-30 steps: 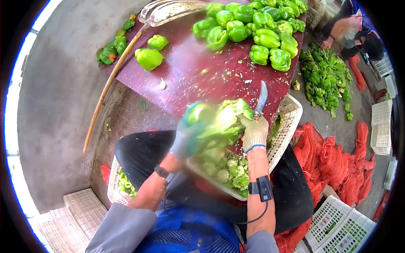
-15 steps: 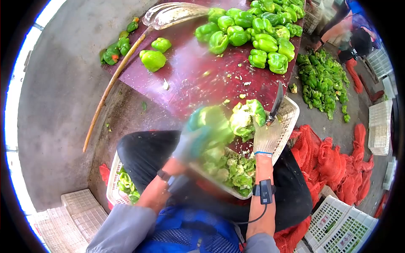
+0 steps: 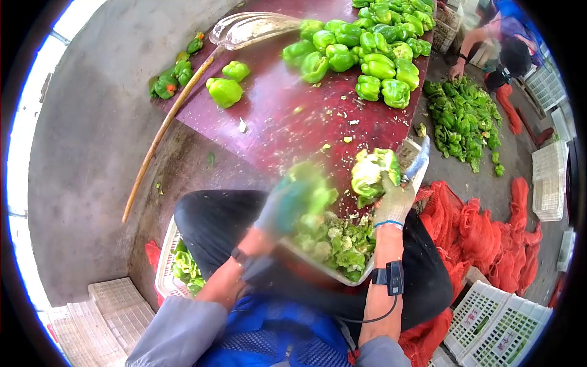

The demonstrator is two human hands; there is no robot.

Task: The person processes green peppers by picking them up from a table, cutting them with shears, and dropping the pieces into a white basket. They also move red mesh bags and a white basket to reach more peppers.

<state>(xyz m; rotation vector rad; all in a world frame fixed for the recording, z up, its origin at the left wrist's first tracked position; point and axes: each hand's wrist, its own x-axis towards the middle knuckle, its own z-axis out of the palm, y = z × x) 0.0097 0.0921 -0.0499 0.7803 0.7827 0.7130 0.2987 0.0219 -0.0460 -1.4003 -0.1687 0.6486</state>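
Observation:
My left hand [image 3: 276,208], gloved and smeared by haze, is closed on a green bell pepper piece [image 3: 313,186] above the basket. In my gloved right hand [image 3: 393,203] are a knife [image 3: 417,160], its curved blade pointing up, and a cut bell pepper [image 3: 372,171] with pale seeds and core exposed. Between my legs a white basket [image 3: 327,274] contains pepper scraps [image 3: 345,244]. Seeds and bits lie on the dark red tabletop [image 3: 269,122] ahead of both hands.
Whole bell peppers [image 3: 379,64] are piled at the table's back right. A wooden-handled fork [image 3: 168,125] leans over its left edge. Red mesh sacks [image 3: 471,238] and white crates [image 3: 496,324] lie at right. Another person's hand [image 3: 457,69] touches a pepper heap [image 3: 463,119].
My right hand has shifted slightly right with the knife and cut pepper; the blade has turned and catches light. My left hand's pepper piece has moved slightly. The other person's arm has moved into clearer view.

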